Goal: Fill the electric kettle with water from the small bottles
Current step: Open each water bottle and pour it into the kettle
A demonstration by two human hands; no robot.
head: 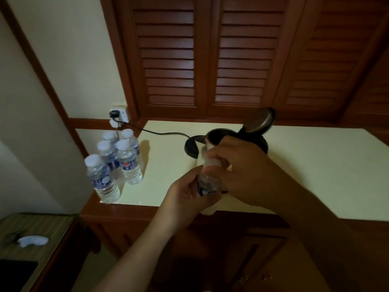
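The small bottles (117, 161) at the left are clear, ribbed plastic with matt white caps and glossy printed labels. The countertop (294, 165) is smooth, pale and faintly reflective. Its edge and the far louvred doors (206, 60) are reddish, varnished wood with a soft sheen. The kettle's raised lid (260, 120) looks like dull brushed metal; its base (191, 147) is black matt plastic.

Black kettle (242, 142) – white-capped, blue-label bottles (117, 157)

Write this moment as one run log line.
left hand: holds bottle | right hand: at its neck | kettle: lid open | spare bottles: five, capped
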